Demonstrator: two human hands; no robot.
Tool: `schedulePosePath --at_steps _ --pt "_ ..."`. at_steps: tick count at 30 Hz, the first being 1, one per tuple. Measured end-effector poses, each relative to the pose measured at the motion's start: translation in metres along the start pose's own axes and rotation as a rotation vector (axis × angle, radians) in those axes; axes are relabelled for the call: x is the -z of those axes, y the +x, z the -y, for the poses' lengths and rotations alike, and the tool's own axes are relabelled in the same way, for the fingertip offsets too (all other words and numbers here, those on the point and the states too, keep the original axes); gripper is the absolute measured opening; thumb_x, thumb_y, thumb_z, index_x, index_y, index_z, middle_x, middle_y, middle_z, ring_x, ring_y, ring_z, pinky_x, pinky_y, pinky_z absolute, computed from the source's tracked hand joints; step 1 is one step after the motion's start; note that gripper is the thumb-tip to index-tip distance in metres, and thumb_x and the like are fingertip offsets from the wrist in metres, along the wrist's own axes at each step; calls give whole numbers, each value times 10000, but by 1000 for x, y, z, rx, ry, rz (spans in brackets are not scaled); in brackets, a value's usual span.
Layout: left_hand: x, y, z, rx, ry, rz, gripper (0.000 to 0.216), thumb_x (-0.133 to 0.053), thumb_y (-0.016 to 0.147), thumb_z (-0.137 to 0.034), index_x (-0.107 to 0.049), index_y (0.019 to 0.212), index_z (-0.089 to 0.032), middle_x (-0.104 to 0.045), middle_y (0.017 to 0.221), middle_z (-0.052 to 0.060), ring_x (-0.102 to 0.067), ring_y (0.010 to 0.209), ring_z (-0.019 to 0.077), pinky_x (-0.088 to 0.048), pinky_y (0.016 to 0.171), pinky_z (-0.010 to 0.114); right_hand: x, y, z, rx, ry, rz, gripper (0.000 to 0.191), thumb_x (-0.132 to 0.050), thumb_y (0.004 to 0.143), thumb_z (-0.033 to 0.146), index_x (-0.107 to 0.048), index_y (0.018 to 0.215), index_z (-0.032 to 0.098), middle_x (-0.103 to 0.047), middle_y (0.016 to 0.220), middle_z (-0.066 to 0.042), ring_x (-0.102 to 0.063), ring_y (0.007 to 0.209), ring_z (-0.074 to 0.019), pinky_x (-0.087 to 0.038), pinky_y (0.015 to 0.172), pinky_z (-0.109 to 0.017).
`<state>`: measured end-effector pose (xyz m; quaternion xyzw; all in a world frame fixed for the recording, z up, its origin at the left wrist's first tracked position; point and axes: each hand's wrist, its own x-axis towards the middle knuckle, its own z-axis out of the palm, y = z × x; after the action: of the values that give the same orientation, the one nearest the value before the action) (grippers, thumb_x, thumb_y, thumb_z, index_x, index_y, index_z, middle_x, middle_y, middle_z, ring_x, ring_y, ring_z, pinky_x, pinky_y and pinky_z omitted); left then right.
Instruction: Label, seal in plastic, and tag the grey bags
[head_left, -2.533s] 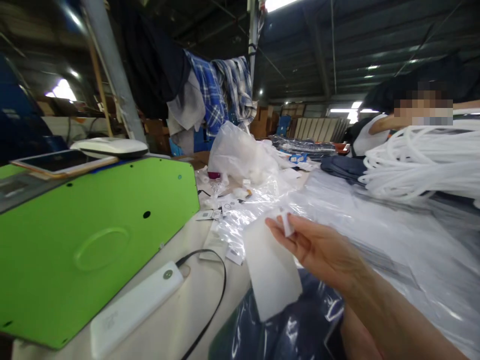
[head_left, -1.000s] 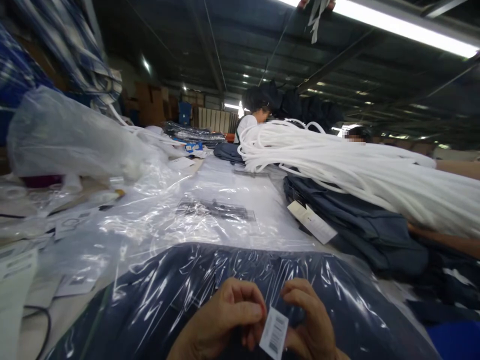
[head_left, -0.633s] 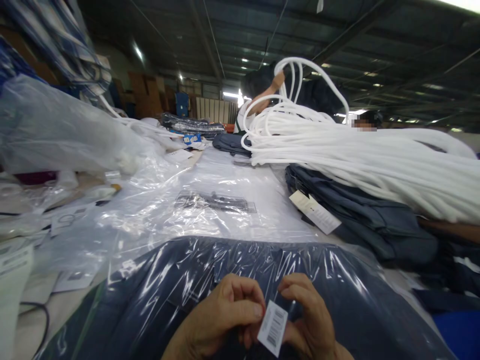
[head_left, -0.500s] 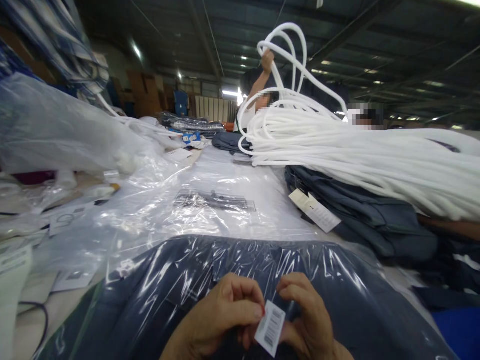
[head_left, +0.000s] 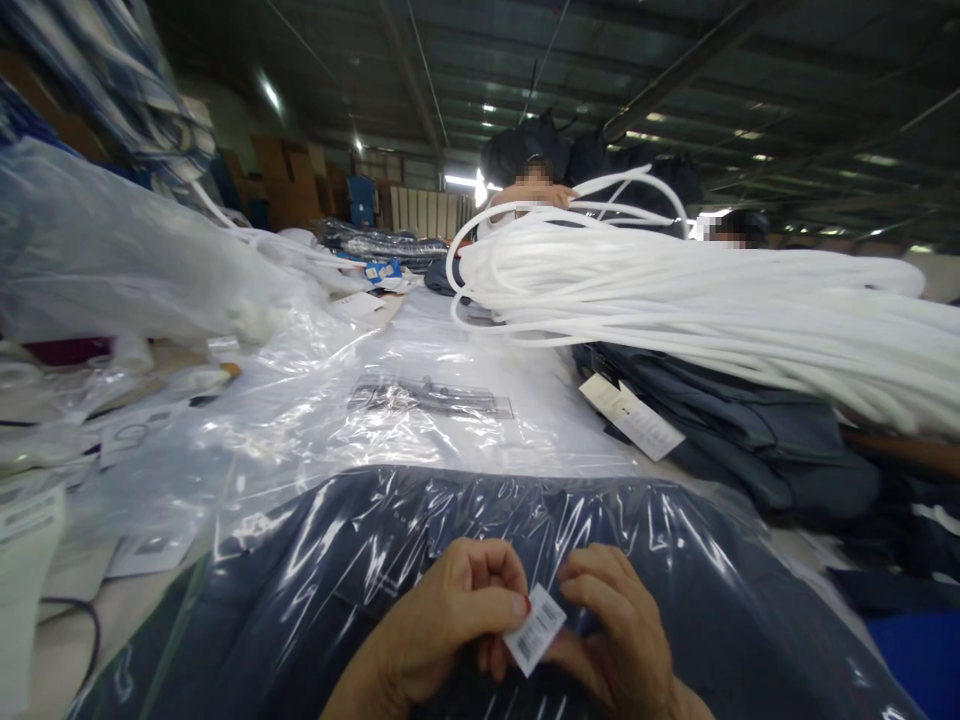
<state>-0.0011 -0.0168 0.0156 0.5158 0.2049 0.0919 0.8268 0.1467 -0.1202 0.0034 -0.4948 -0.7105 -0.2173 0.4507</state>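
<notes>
A small white barcode sticker (head_left: 534, 630) is pinched at its upper left corner between the thumb and forefinger of my left hand (head_left: 450, 620). My right hand (head_left: 622, 625) is just to the right of the sticker. Its fingers are half curled and stand apart from its thumb, which reaches towards the sticker's lower side; whether it touches the sticker I cannot tell. Both hands are above a dark navy garment in a clear, shiny plastic bag (head_left: 300, 560), which lies flat in front of me.
Clear plastic bags (head_left: 420, 440) with printed text lie beyond the garment. Folded dark garments (head_left: 735, 430) with a paper tag (head_left: 630, 415) are at right, under a large bundle of white cord (head_left: 675, 285). Another person's hand (head_left: 551, 195) is at the cord. Loose papers (head_left: 30, 560) lie left.
The sticker has tilted and risen slightly in my left hand. Beyond, the other person's hand has come down, and the raised loops of white cord have dropped onto the bundle.
</notes>
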Motion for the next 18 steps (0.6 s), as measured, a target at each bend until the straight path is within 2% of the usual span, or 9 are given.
schedulePosePath --at_steps 9,15,18 --pt "0 1 1 32 4 -56 215 -632 593 -331 -553 647 -139 -589 470 29 -456 343 63 -300 340 123 4 0 2 64 -180 20 71 -580 909 208 -518 902 174 -617 712 -16 -601 664 -124 -485 715 -295" --pt "1 2 0 1 67 -144 210 -614 596 -333 -532 648 -147 -564 459 2 -434 351 50 -265 354 130 1 -5 1 43 -145 77 127 -617 863 137 -514 929 174 -609 728 -18 -576 668 -131 -485 689 -299" --pt "3 2 -2 -10 119 -206 236 -599 606 -366 -524 660 -149 -553 462 -12 -423 362 43 -255 366 134 5 -8 0 -48 -132 140 175 -568 872 99 -546 1034 163 -642 859 -57 -604 777 -148 -500 713 -292"
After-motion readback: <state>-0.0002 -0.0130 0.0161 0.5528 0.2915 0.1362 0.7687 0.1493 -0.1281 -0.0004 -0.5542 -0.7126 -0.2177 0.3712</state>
